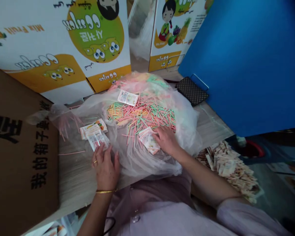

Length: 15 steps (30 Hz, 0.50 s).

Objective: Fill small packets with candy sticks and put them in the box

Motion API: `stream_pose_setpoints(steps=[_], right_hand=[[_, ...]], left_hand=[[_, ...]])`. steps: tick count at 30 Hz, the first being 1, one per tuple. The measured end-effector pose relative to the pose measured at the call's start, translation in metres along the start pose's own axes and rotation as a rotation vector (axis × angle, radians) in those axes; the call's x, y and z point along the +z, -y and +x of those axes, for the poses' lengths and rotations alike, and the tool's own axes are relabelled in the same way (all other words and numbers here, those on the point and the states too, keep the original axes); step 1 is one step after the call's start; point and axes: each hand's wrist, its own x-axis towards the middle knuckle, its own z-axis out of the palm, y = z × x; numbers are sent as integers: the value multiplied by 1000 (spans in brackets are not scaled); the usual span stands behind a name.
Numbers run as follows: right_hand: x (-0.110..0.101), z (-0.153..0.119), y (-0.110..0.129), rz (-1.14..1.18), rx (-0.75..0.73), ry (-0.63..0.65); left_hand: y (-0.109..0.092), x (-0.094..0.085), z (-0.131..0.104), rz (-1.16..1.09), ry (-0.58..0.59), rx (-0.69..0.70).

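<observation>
Fingers spread, my left hand (105,168) rests its fingertips on the lower edge of a small clear-faced packet (96,137). That packet overlaps other printed packets (87,128) on the table. My right hand (167,140) has its fingers bent over the right edge of a few white printed packets (148,141); its thumb is hidden. These packets lie at the front of an open clear plastic bag (186,131) heaped with thin pink, green and yellow sticks (147,113). One more packet (128,97) lies on top of the heap.
Printed cartons (108,39) stand behind the bag, a brown carton (22,141) at left, and a blue panel (245,65) at right. A dark checkered pouch (192,90) lies beside the panel. Many packets (229,167) are piled below the table's right edge. Loose sticks (71,153) lie at left.
</observation>
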Motion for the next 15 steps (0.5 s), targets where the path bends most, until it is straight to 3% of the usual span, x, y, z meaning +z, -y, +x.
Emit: stream_pose_setpoints(steps=[6, 9, 11, 13, 15], right_hand=[[-32, 6, -4, 189, -147, -79], [-43, 2, 13, 443, -141, 11], [-45, 2, 27, 566, -131, 118], [-43, 7, 37, 612, -159, 208], [-38, 19, 36, 566, -177, 242]], left_hand=[[-29, -2, 19, -346, 97, 49], [-49, 3, 24, -653, 233, -83], [-59, 7, 26, -878, 385, -190], [-61, 11, 27, -1029, 525, -286], [-57, 14, 27, -1092, 565, -384]])
